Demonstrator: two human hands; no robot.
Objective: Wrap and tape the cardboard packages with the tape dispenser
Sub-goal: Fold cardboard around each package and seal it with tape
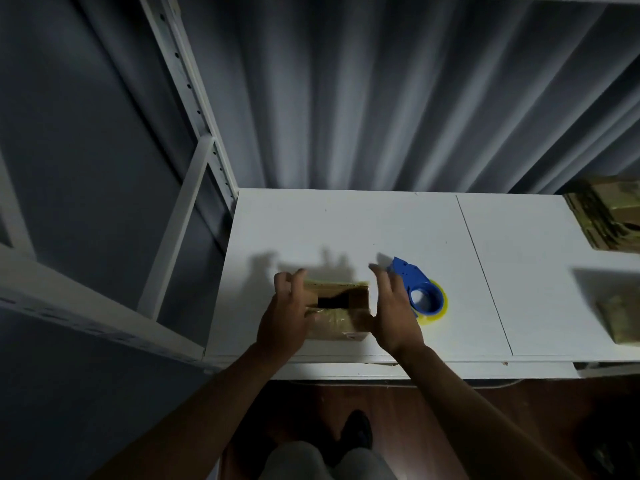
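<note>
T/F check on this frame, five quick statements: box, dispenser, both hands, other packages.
1. The cardboard box has an open gap in its top. True.
2. The blue tape dispenser is in the right hand. False: it lies on the white table, just beyond the right hand, which does not hold it.
3. The left hand is on the left end of the box. True.
4. The dispenser lies left of the box. False: it lies to the box's right.
5. More cardboard packages sit at the table's right edge. True.
</note>
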